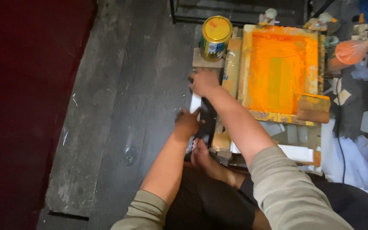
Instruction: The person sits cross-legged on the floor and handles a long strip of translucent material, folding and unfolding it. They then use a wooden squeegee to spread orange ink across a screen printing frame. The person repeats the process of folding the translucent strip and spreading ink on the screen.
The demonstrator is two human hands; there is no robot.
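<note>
My right hand (203, 82) reaches across to the left of a wooden screen-print frame (244, 64) coated in orange ink, fingers resting on the top of a white sheet (195, 102). My left hand (187, 122) grips the lower part of the same sheet, beside a dark block (208, 117). An ink-stained squeegee (313, 108) lies on the frame's lower right corner. My bare foot (201, 154) rests just below the sheet.
A yellow-lidded paint can (215, 37) stands on a board left of the frame. An orange plastic bag (351, 51) and scraps lie at the right, with white paper (354, 164) piled lower right. Dark floorboards (120, 106) extend left to a dark red surface (22, 106).
</note>
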